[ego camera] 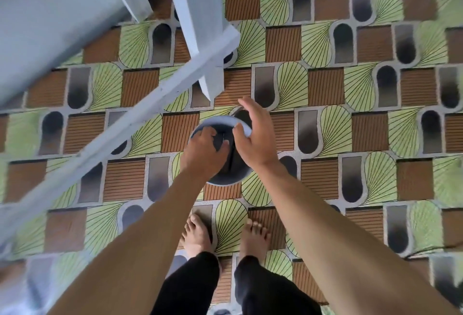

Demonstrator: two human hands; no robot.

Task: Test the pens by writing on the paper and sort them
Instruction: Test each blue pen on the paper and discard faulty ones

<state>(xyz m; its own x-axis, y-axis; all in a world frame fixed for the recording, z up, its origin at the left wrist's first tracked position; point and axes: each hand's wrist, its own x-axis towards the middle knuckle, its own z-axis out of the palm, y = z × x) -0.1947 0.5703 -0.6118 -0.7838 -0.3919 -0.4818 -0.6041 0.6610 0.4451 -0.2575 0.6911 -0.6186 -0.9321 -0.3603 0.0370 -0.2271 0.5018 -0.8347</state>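
While the right hand [253, 137] grips the far rim of the round grey bowl [218, 120], thumb hooked over the edge, the left hand [204, 150] is down inside it with fingers curled; cannot tell whether they pinch anything. Bowl contents: slim dark shapes, probably the pens [231, 155], too blurred to count. Long axis runs toward and away from the person, just right of the left fingertips, so the left hand is nearer. No paper in view. Pale blue table frame [140, 114] at left; bowl held above the patterned floor mat [350, 89]

Head-worn view, steeply down over floor [325, 89]
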